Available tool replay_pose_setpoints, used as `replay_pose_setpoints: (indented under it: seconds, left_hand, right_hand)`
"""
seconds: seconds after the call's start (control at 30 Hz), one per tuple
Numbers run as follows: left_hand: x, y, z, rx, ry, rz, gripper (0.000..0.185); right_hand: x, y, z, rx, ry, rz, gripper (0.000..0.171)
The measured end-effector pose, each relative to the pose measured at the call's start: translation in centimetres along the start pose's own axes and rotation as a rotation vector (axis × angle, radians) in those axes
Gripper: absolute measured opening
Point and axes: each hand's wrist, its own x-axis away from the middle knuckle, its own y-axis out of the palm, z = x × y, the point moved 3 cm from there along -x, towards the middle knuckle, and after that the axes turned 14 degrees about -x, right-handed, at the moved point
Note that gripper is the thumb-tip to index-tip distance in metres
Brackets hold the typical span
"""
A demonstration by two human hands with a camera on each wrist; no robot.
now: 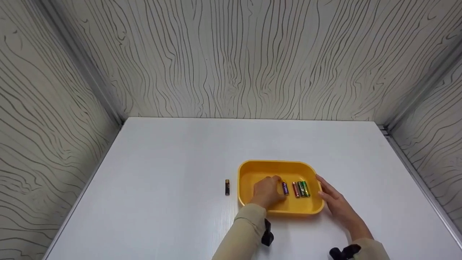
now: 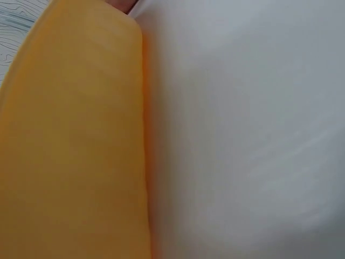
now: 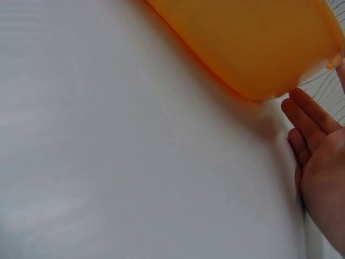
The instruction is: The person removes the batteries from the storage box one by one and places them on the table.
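A yellow tray sits on the white table. My left hand reaches inside it, thumb and fingers at the two ends of a purple battery, pinching it close over the tray floor. To the right of this battery, a red battery, a dark green battery and a bright green one lie side by side. My right hand touches the tray's right end with fairly straight fingers; in the right wrist view these fingers are beside the tray's outer wall.
A black battery with a gold end lies on the table, left of the tray. Wood-grain patterned panels enclose the table at the back and both sides.
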Motion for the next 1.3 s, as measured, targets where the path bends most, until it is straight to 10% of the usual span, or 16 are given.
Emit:
replay_pose_setpoints:
  seconds: [0.73,1.3]
  left_hand:
    - [0.2,-0.4,1.1,0.028,-0.004,-0.077,0.047]
    - [0.8,-5.0,-0.9,0.015,0.085,0.022,0.051]
  right_hand:
    - [-0.1,-0.2,0.0,0.027,-0.004,0.005,0.061]
    - [-0.1,-0.2,0.1,-0.011,-0.009,-0.022,0.062]
